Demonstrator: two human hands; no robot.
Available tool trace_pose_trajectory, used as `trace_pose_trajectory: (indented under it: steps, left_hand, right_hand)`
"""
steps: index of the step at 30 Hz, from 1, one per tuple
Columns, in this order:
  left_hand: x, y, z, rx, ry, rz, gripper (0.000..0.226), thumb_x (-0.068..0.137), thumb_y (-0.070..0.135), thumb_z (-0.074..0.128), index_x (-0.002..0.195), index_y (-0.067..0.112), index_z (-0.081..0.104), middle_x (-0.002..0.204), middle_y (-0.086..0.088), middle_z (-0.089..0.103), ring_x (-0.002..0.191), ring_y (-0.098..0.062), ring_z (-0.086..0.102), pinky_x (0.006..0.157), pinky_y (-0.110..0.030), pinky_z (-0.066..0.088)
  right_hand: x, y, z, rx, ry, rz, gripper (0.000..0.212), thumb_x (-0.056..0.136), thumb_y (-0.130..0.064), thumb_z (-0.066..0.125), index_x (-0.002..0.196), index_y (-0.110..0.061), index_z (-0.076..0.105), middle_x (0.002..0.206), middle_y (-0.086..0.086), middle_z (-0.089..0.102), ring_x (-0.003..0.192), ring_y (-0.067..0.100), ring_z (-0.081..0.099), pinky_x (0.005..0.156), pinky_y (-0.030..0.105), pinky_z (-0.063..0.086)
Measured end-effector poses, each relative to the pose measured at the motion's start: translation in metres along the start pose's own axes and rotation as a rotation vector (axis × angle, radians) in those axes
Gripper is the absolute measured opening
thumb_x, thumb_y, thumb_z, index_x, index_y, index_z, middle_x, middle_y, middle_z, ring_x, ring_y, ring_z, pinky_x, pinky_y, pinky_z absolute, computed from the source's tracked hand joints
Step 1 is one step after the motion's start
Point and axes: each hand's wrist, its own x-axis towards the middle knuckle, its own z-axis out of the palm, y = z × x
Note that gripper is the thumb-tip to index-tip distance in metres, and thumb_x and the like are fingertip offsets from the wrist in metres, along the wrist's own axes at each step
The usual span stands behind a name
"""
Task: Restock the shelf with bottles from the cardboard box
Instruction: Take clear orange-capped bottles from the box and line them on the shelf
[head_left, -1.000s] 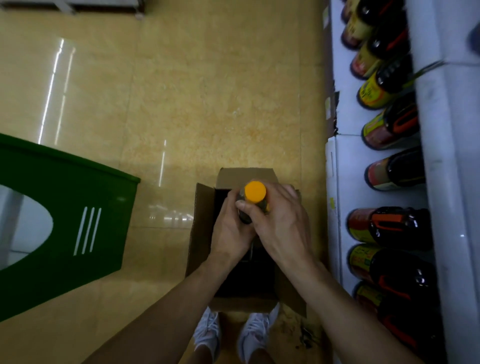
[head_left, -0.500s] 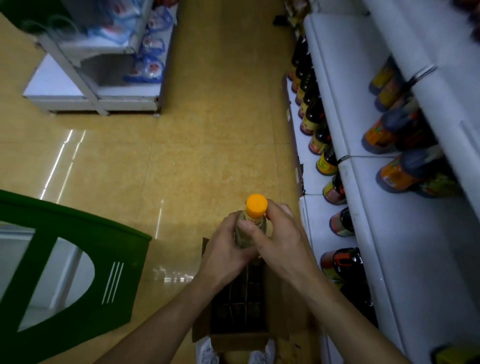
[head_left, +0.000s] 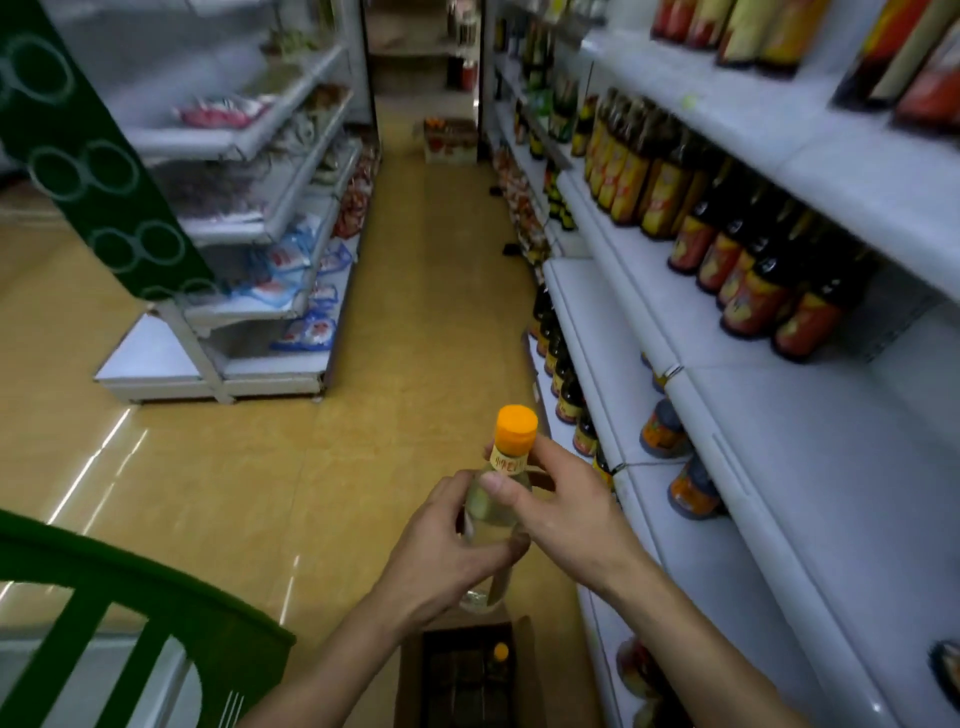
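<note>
Orange-capped bottle (head_left: 496, 512) gripped by both hands, left hand (head_left: 441, 551) curled round its body, right hand (head_left: 563, 506) pinching its neck.

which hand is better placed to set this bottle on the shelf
Right, probably. The right hand grips the bottle near its neck, on the side nearest the shelf; the left hand holds its body from the far side and would have to cross.

A glossy tan tile floor (head_left: 249, 493) runs down the aisle. Across it stands a white rack (head_left: 150, 358) of bagged goods (head_left: 291, 260), with a green circle-patterned panel (head_left: 93, 171) at its end. A green frame (head_left: 156, 603) stands nearer.
</note>
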Motion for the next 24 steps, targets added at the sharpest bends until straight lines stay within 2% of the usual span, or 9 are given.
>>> trace_pose_trajectory:
  steps: [4, 6, 9, 11, 13, 15, 16, 19, 24]
  left_hand:
    - [0.002, 0.048, -0.020, -0.020, -0.043, 0.055, 0.043, 0.078, 0.049, 0.081, 0.112, 0.056, 0.056, 0.117, 0.016, 0.066, 0.106, 0.001, 0.063, 0.095, -0.041, 0.057]
    - [0.002, 0.070, -0.028, -0.039, -0.053, 0.084, 0.046, 0.080, 0.049, 0.082, 0.117, 0.056, 0.056, 0.119, 0.018, 0.066, 0.108, 0.000, 0.064, 0.096, -0.042, 0.057]
    - [0.002, 0.100, -0.038, -0.079, -0.082, 0.135, 0.050, 0.082, 0.049, 0.082, 0.125, 0.050, 0.057, 0.120, 0.016, 0.070, 0.111, -0.004, 0.067, 0.097, -0.043, 0.057]
    - [0.000, 0.121, -0.044, -0.102, -0.101, 0.171, 0.047, 0.086, 0.039, 0.082, 0.126, 0.041, 0.059, 0.118, 0.014, 0.073, 0.109, -0.005, 0.069, 0.096, -0.038, 0.057]
    - [-0.003, 0.139, -0.049, -0.116, -0.114, 0.195, 0.041, 0.088, 0.031, 0.081, 0.124, 0.037, 0.060, 0.114, 0.014, 0.074, 0.106, -0.005, 0.070, 0.094, -0.033, 0.057]
    - [-0.006, 0.157, -0.053, -0.122, -0.124, 0.219, 0.039, 0.088, 0.031, 0.080, 0.122, 0.036, 0.061, 0.113, 0.013, 0.075, 0.105, -0.006, 0.071, 0.095, -0.034, 0.058]
    - [-0.008, 0.167, -0.055, -0.123, -0.129, 0.232, 0.039, 0.088, 0.032, 0.081, 0.122, 0.035, 0.061, 0.112, 0.012, 0.075, 0.104, -0.006, 0.071, 0.095, -0.036, 0.058]
    - [-0.014, 0.195, -0.058, -0.142, -0.159, 0.288, 0.036, 0.090, 0.031, 0.079, 0.121, 0.034, 0.063, 0.111, 0.010, 0.076, 0.102, -0.007, 0.071, 0.093, -0.035, 0.058]
    - [-0.025, 0.242, -0.055, -0.193, -0.219, 0.381, 0.030, 0.091, 0.030, 0.077, 0.120, 0.027, 0.067, 0.110, 0.006, 0.076, 0.100, -0.009, 0.072, 0.085, -0.026, 0.058]
  right_hand:
    - [-0.001, -0.045, -0.025, -0.010, 0.033, -0.057, 0.021, 0.093, -0.048, 0.065, 0.110, -0.036, 0.063, 0.107, -0.019, 0.069, 0.104, -0.001, 0.063, 0.092, 0.034, 0.054]
    - [-0.002, -0.065, -0.035, -0.035, 0.073, -0.094, 0.021, 0.094, -0.048, 0.064, 0.112, -0.036, 0.062, 0.108, -0.018, 0.069, 0.104, -0.002, 0.062, 0.091, 0.030, 0.053]
    - [-0.005, -0.092, -0.049, -0.054, 0.125, -0.128, 0.026, 0.093, -0.053, 0.062, 0.111, -0.035, 0.062, 0.105, -0.015, 0.071, 0.101, 0.001, 0.065, 0.089, 0.036, 0.056]
    - [-0.009, -0.112, -0.060, -0.062, 0.163, -0.149, 0.023, 0.093, -0.050, 0.064, 0.108, -0.032, 0.063, 0.101, -0.010, 0.071, 0.096, 0.004, 0.066, 0.086, 0.038, 0.056]
    - [-0.012, -0.127, -0.069, -0.087, 0.200, -0.174, 0.022, 0.093, -0.049, 0.064, 0.107, -0.032, 0.063, 0.099, -0.010, 0.071, 0.089, 0.003, 0.066, 0.078, 0.037, 0.057]
    - [-0.017, -0.145, -0.078, -0.092, 0.229, -0.184, 0.021, 0.093, -0.050, 0.064, 0.106, -0.034, 0.063, 0.099, -0.009, 0.071, 0.075, 0.001, 0.065, 0.065, 0.033, 0.054]
    - [-0.021, -0.153, -0.084, -0.099, 0.247, -0.188, 0.021, 0.092, -0.051, 0.064, 0.105, -0.034, 0.063, 0.099, -0.008, 0.071, 0.075, 0.001, 0.065, 0.065, 0.033, 0.055]
    - [-0.031, -0.177, -0.100, -0.139, 0.312, -0.207, 0.024, 0.092, -0.054, 0.063, 0.104, -0.034, 0.064, 0.099, -0.013, 0.072, 0.093, 0.000, 0.066, 0.082, 0.034, 0.057]
    - [-0.055, -0.215, -0.130, -0.163, 0.429, -0.245, 0.014, 0.093, -0.048, 0.065, 0.102, -0.038, 0.064, 0.094, -0.020, 0.069, 0.091, -0.009, 0.062, 0.071, 0.010, 0.045]
